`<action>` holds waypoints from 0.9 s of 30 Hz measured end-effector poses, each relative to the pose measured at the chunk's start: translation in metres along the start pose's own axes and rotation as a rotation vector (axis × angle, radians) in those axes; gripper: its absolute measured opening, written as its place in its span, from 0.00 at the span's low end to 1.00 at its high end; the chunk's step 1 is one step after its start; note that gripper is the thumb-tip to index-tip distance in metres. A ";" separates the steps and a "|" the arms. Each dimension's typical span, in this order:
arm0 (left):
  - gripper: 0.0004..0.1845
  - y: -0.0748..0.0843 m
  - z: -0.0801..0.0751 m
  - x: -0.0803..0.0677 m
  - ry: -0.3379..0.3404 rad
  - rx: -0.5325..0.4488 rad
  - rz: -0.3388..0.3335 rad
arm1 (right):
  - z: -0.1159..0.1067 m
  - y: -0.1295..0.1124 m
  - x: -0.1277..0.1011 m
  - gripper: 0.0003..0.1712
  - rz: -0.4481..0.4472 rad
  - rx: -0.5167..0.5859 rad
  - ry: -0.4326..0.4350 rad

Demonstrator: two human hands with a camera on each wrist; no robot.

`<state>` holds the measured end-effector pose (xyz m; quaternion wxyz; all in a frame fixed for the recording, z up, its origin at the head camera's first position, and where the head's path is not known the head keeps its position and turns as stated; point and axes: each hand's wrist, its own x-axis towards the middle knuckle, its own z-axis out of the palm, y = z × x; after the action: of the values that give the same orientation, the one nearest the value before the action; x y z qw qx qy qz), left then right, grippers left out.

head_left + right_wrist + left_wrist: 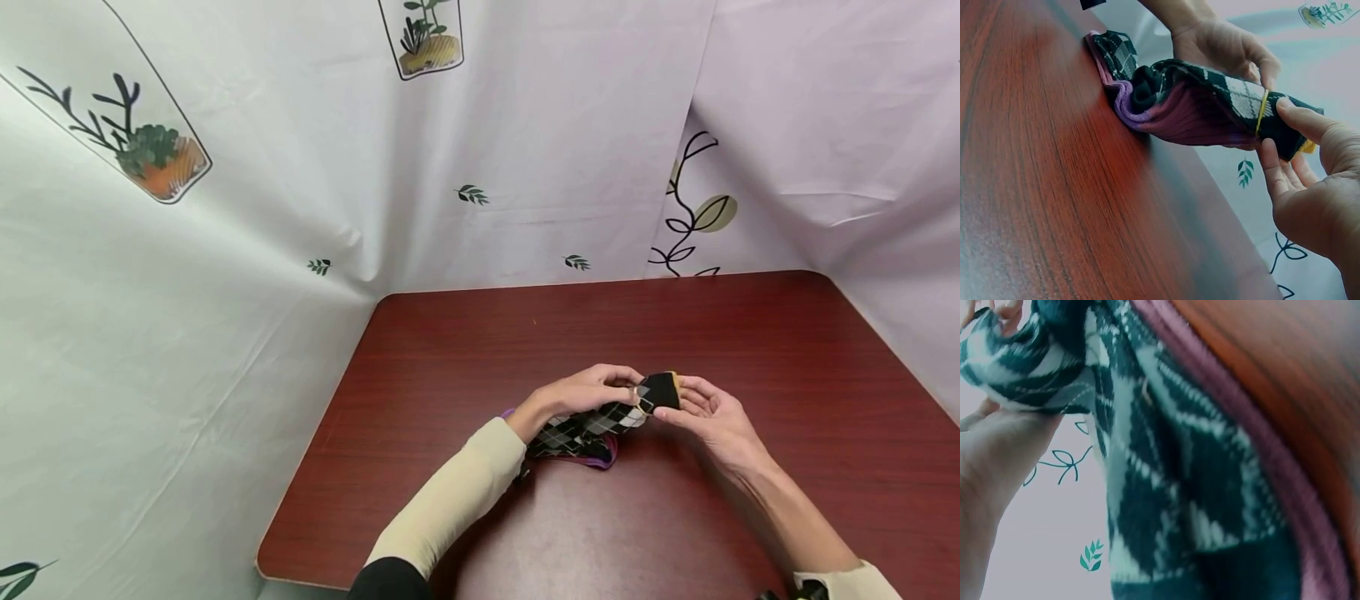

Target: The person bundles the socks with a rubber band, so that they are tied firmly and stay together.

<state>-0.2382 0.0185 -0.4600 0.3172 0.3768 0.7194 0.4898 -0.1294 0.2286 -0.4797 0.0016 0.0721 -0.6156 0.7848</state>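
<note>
A black, white and grey argyle sock with a black toe and a yellow line lies partly on the dark red table, a purple sock under it. My left hand grips the argyle sock near its toe from above. My right hand pinches the black toe end between thumb and fingers, lifted off the table. In the right wrist view the argyle sock is bunched over the purple sock. The left wrist view is blurred, filled by the argyle sock and a purple edge.
White sheets printed with plants hang as walls at the left, back and right of the table. The table's near edge runs at the lower left. Bare wood lies around the socks on all sides.
</note>
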 end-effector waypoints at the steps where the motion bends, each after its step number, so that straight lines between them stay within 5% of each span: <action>1: 0.14 0.001 -0.001 0.000 -0.015 -0.005 -0.001 | 0.000 0.000 0.000 0.24 0.001 -0.001 -0.001; 10: 0.14 0.004 -0.007 -0.005 -0.094 0.071 -0.084 | 0.003 0.002 -0.003 0.16 0.049 -0.063 -0.003; 19: 0.13 0.002 -0.005 -0.003 -0.053 0.194 0.102 | 0.001 0.006 -0.003 0.16 -0.073 -0.166 -0.038; 27: 0.16 -0.002 0.001 -0.003 0.043 0.297 0.221 | -0.001 0.011 0.000 0.27 -0.187 -0.252 -0.123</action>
<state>-0.2361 0.0160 -0.4621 0.1868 0.4854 0.7448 0.4181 -0.1305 0.2272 -0.4904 0.0460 0.1761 -0.6988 0.6918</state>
